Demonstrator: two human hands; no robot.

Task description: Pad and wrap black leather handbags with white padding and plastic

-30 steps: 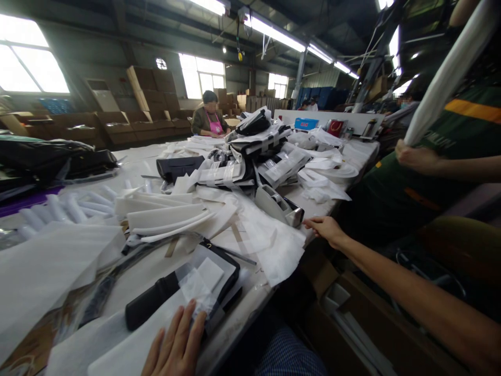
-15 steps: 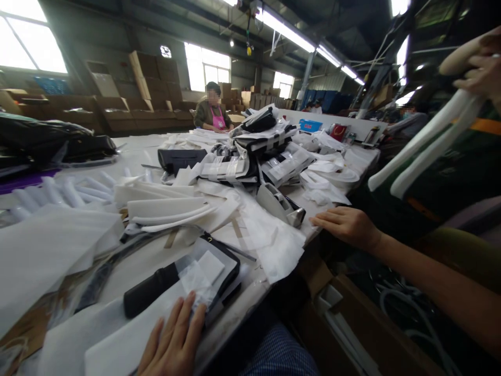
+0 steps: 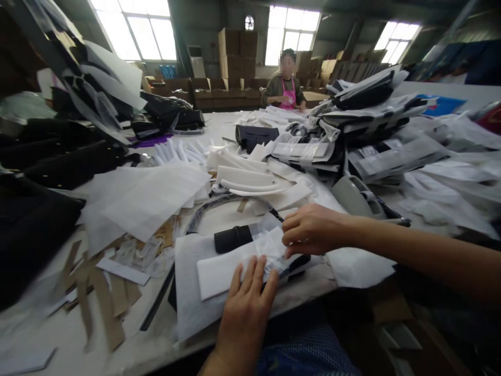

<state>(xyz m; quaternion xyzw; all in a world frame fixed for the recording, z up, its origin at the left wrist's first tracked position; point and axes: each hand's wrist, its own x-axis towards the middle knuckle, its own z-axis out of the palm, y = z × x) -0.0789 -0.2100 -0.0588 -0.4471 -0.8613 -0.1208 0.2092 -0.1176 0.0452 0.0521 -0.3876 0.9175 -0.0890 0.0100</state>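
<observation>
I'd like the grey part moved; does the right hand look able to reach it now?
Probably yes: the grey part lies uncovered just beyond the right hand, nothing between them, though that hand seems to pinch the clear bag and must release it first.

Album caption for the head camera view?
Left hand rests on white foam; right hand pinches a clear plastic bag.

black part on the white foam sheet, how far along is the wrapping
Done: a pile of wrapped parts lies further back on the table. In hand: the black part lies on a white foam sheet; the left hand presses flat on it, the right hand pinches clear film over the part. Left: the sheet looks unfolded; bare black parts lie at left.
</observation>
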